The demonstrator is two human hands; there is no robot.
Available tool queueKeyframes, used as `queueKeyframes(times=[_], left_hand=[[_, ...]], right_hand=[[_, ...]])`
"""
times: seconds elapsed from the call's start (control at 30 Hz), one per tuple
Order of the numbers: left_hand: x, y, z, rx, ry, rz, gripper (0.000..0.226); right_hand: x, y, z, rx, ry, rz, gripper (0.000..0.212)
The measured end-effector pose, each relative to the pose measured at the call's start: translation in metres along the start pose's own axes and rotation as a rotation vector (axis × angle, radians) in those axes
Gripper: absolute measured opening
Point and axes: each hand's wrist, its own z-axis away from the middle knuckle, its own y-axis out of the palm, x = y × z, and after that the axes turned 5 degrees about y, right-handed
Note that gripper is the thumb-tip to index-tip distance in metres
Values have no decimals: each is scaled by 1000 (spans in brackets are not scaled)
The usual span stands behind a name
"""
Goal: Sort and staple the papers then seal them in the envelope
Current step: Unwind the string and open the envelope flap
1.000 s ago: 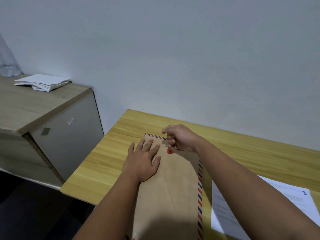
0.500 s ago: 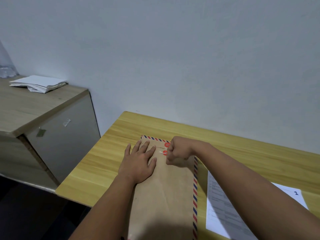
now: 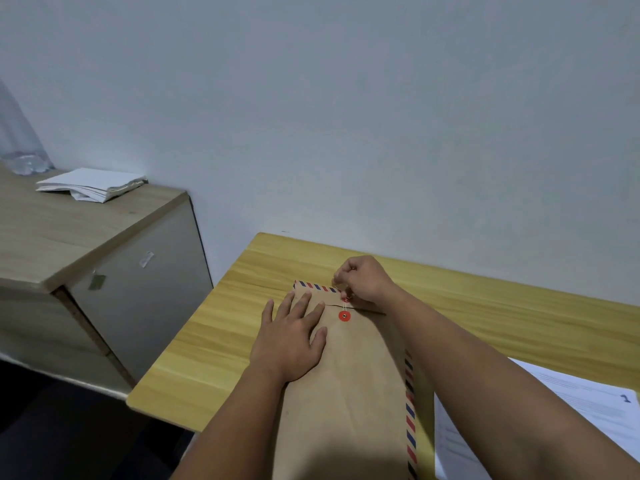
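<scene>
Now winding closure string: right hand [image 3: 363, 280] pinched on string [image 3: 344, 307] at upper button, lower red button [image 3: 344, 316] at 6 o'clock; left hand [image 3: 294, 337] flat, open, pinning kraft envelope [image 3: 346, 393] on desk [image 3: 221, 327].

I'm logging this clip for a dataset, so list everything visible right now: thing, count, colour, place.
envelope: one, brown with red and blue striped edge, flat on the table, flap folded down
button discs: two, red, on flap and body, the upper one partly hidden
string: one, pale, between the discs
printed sheet: at least one, white, on the table right of the envelope
table: one, yellow wood, against the wall
cabinet: one, light wood and grey, left
folded papers: one pile, white, on the cabinet
clear plastic item: one, far left, unclear
left hand: flat on the envelope
right hand: pinching the string at the upper disc
</scene>
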Motion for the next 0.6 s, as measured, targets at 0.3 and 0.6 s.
queueKeyframes(times=[0.3, 0.6], left_hand=[[-1, -1, 0, 5, -1, 5, 62], [-1, -1, 1, 10, -4, 10, 61]], right_hand=[[-9, -31, 11, -67, -285, 739, 13], [-13, -59, 7, -189, -238, 669, 13]])
